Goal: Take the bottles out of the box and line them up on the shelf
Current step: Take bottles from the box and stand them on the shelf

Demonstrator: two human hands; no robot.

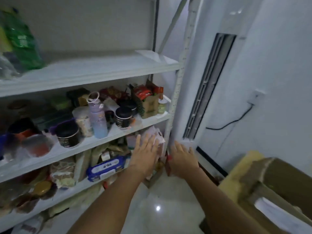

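Head view shows a blue pack [108, 167] marked "6.66", upside down, on the shelf [94, 70]. Left hand [146, 155] lies flat, fingers spread, on pink packs [156, 133]. Right hand [183, 158] is open too, holding nothing, by the post [177, 92]. One box [276, 186] sits at right. Two black jars [67, 135].

Both bare forearms extended forward and upward. Left hand [145, 153] was flat, fingers spread, palm facing away. Right hand [183, 158] was likewise spread and empty, just beside the left, not touching.
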